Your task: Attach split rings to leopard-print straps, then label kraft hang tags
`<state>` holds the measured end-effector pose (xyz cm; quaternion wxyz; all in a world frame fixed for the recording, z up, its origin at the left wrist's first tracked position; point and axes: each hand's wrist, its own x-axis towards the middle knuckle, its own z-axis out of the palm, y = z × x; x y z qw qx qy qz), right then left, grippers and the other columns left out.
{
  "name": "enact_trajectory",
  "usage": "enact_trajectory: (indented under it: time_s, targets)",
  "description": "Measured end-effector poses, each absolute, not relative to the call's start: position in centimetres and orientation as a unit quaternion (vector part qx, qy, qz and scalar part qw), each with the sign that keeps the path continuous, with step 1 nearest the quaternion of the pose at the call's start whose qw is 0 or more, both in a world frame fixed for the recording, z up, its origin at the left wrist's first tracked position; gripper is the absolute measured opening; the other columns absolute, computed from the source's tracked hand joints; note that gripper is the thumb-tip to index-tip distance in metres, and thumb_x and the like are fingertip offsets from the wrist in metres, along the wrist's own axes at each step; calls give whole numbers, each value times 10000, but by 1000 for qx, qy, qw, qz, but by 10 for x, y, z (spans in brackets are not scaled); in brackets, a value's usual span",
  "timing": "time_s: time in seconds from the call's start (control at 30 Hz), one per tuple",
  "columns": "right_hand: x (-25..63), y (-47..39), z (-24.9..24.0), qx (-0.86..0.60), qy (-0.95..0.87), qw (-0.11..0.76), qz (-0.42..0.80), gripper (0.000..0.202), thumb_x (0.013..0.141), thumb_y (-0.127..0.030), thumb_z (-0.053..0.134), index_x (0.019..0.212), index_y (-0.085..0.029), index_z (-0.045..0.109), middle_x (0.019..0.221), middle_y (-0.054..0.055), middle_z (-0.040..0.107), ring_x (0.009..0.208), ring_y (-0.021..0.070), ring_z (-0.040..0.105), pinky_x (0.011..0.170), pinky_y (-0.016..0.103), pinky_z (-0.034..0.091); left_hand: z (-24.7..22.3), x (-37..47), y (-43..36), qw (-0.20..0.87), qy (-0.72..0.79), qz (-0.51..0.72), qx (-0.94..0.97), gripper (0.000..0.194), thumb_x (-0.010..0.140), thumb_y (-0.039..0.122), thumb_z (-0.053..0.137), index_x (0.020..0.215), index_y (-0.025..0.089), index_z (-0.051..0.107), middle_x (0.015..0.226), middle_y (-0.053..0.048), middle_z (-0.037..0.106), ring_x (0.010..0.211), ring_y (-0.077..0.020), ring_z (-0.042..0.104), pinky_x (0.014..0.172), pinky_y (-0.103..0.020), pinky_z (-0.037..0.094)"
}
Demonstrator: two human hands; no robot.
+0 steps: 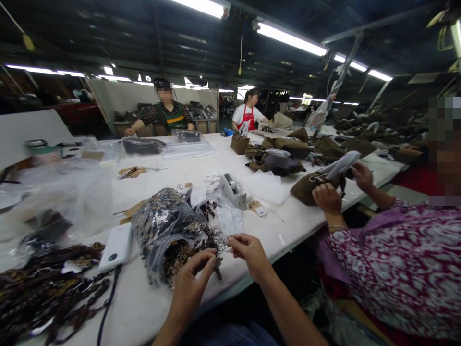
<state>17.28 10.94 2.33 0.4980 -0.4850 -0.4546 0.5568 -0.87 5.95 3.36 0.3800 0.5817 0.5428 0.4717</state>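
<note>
My right hand point(251, 253) pinches a silver metal ring point(225, 241) between thumb and fingertips, just above the table's near edge. Close on its left, my left hand point(193, 275) is closed in a pinch at a dark brown link chain point(218, 270), a short end of which hangs under the fingertips. More silver rings crowd between the two hands and are hard to separate. Behind my left hand, a clear plastic bag point(163, 218) full of brown and tan chain links lies with its mouth toward me.
Dark chains point(46, 288) pile at the left, beside a white power bank point(115, 247) with a black cable. A tape dispenser point(233, 191) and paper tags point(257, 208) lie beyond my hands. At right, a co-worker's hands point(327, 197) handle a brown bag point(306, 187). Two people stand across the table.
</note>
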Motion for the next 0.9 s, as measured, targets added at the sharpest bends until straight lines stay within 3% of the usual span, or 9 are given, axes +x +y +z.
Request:
enact_trajectory:
  time_s: [0.3,0.47,0.57,0.63,0.77,0.9]
  targets:
    - [163,91,39,-480,-453,490,569,340,647,-454,828,752,-136,774,576,25,670,523,130,581,514,238,483,33,3,58,415,513,474,583,241,833,425,650,848,201,736,1094,-87,733,1016,-258,687,910,-358,548]
    - [167,86,38,-401,-468,483,622,395,790,-515,711,992,-181,771,748,29,694,657,147,639,670,293,554,40,2,57,521,509,492,476,288,792,449,699,884,178,731,923,-70,740,839,-208,678,762,-300,546]
    - [171,86,34,-382,-544,478,574,344,848,-468,666,1087,-235,753,901,35,681,757,144,626,664,254,528,43,3,55,636,463,467,404,308,801,452,699,897,160,717,807,-44,693,699,-149,608,642,-257,504]
    - [173,86,34,-373,-601,459,537,286,871,-435,650,1061,-254,764,1031,50,661,871,163,625,667,237,514,44,4,52,688,428,449,376,294,800,434,710,884,153,708,766,-25,652,663,-124,564,616,-238,475]
    - [175,85,37,-364,-631,455,513,204,869,-393,666,958,-248,779,1109,57,670,1096,215,600,867,291,505,45,8,49,713,411,441,358,294,800,424,718,917,155,709,805,-26,641,698,-120,563,639,-227,468]
    - [174,84,39,-376,-597,491,511,203,863,-398,668,864,-210,745,1049,62,701,1014,215,639,849,298,513,46,10,52,661,441,444,414,338,834,467,660,936,149,711,841,-49,672,719,-146,596,668,-259,502]
